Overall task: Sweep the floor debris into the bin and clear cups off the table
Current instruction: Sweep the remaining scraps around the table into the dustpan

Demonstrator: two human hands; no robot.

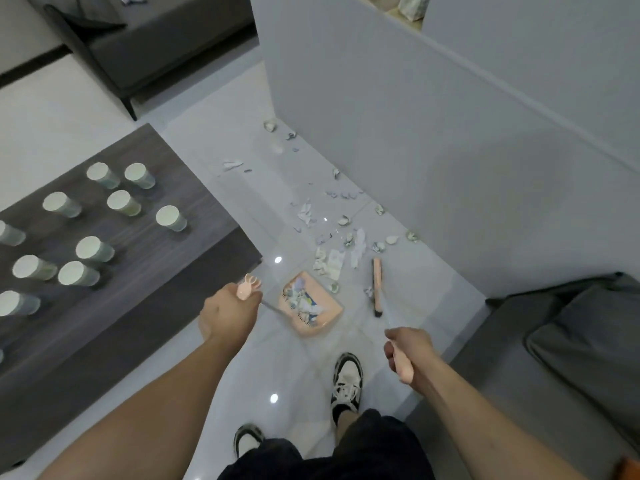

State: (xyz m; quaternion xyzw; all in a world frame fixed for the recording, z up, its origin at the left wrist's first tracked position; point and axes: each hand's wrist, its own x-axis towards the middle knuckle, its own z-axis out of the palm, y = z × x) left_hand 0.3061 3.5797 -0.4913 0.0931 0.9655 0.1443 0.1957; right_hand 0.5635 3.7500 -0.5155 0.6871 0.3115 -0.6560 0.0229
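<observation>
Left hand: the left hand (227, 315) is curled round the pink top end of the dustpan handle (246, 292), fully closed on it.
Right hand: the right hand (408, 353) is wrapped round the pink grip of the broom handle (402, 367), fingers tight, nothing else held.
Dustpan: the pink dustpan (311, 308) sits on the floor (304, 368) between the two hands, mouth toward 12 o'clock, already part-filled with paper scraps.
Broom head: the broom head (377, 285) stands at 3 o'clock of the pan, near it but apart; whether its bristles touch the floor cannot be told.
Debris: torn paper and crumpled bits (329, 261) lie from just beyond the pan mouth out to 12 o'clock along the foot of the grey partition (433, 150).
Debris handling: judged very light, soft and limp; pieces will likely skid on the glossy tile and flutter under a fast stroke, so short, low strokes toward the pan mouth are advised.
Tool handling: both tools appear to be light, stiff plastic on thin shafts; hold at the moulded pink grips, as now, and keep the pan lip pressed flat.
Cups: paper cups (93, 249) stand mouth-down on the dark counter (194, 216) at 9 to 10 o'clock, spaced apart.
Cup handling: judged light, thin-walled and easily crushed; grasp gently round the side wall.
Bin: not in view.
Progress: sweeping judged partly done; cups untouched.
</observation>
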